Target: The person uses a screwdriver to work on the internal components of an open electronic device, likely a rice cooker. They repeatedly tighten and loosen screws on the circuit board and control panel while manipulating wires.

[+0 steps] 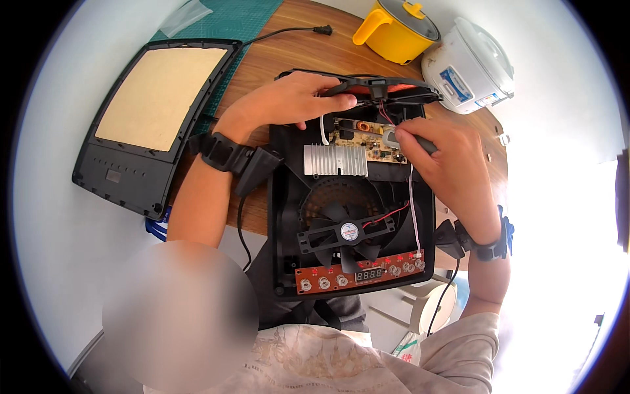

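An opened black induction cooker base (pixel 283 217) lies on the wooden table, showing a fan (pixel 348 231), a finned aluminium heat sink (pixel 335 159), a circuit board (pixel 367 141) and a red control board (pixel 361 274). My left hand (pixel 289 98) grips the rim of the coil disc (pixel 387 88), which is lifted up at the far end of the base. My right hand (pixel 446 157) holds a screwdriver (pixel 397 136) by its dark handle, its tip down on the circuit board.
The cooker's removed top panel (pixel 154 118) lies at the left on a green cutting mat (pixel 236 20). A yellow pot (pixel 397 29) and a white rice cooker (pixel 469 65) stand at the far right. A power plug (pixel 321 29) lies at the back.
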The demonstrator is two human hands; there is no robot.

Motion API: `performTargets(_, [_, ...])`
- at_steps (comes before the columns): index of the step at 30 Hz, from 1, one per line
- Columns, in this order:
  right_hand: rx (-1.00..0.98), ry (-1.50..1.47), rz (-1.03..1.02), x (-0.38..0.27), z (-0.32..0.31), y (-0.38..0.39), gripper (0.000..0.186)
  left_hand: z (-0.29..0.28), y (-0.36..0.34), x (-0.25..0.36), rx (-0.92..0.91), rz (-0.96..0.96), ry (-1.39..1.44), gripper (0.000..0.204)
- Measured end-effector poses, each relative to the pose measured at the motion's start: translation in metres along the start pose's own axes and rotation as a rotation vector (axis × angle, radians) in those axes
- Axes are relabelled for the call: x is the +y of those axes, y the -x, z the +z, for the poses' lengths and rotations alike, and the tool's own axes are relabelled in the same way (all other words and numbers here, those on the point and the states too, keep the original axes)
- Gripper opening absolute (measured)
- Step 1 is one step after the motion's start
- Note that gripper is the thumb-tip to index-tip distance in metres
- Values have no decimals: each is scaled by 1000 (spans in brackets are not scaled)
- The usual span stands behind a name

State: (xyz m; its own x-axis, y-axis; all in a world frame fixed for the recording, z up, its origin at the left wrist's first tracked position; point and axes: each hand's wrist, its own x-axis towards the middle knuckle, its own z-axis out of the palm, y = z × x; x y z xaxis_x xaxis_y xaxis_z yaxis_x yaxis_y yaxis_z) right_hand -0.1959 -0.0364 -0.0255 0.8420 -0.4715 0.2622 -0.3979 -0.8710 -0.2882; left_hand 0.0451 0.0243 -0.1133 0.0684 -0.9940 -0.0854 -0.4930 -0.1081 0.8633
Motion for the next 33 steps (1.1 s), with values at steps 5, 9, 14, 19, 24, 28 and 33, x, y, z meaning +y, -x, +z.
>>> performTargets(5, [-1,42,-37,-2,1,-2,15,0,-1,-3,3,23,-18,65])
performTargets(9, [-31,67,-18,-9,-2,-3,17,-1,1,0,-3,8,-29,65])
performTargets(14, [-90,142,-17,-22,-7,-14,20,0,-1,-3,-1,45,-38,64])
performTargets(19, [-106,178,-132,-20,-8,-27,18,2,-2,-5,14,74,-22,62])
performTargets(24, [-167,244,-159,-14,-14,-31,13,0,0,-1,-2,39,-46,60])
performTargets(28, [-131,327,-219,-7,-13,-32,8,1,-1,0,2,60,-31,60])
performTargets(33, [-53,374,-298,-7,-6,-31,9,4,-2,-3,10,33,25,55])
